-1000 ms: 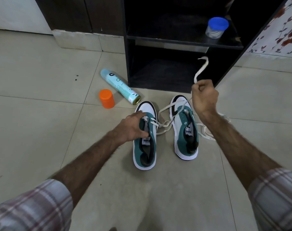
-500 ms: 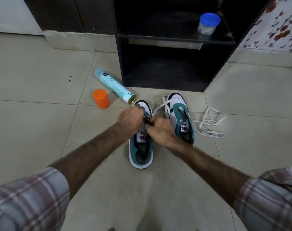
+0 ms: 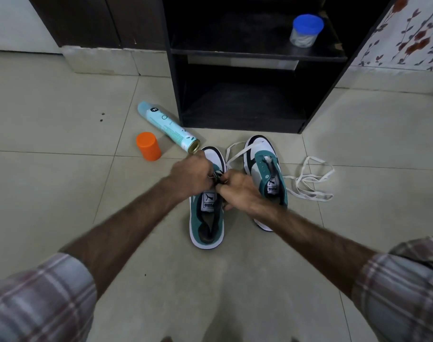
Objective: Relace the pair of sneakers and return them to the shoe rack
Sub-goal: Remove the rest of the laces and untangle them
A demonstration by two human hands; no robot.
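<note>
Two green and white sneakers stand side by side on the tiled floor before a black shoe rack. My left hand grips the eyelet edge of the left sneaker. My right hand pinches the white lace at the same eyelets, fingers curled. That lace runs from my hands up past the toe of the right sneaker. A second loose white lace lies in loops on the floor right of the right sneaker. The eyelets under my hands are hidden.
A pale blue spray can lies on its side left of the rack, its orange cap standing beside it. A clear jar with a blue lid sits on the rack's upper shelf. A floral curtain hangs at the right.
My right hand came down from shoulder height, where it pulled the lace taut, to the left sneaker's eyelets beside my left hand. Since half a second ago both hands have barely moved.
</note>
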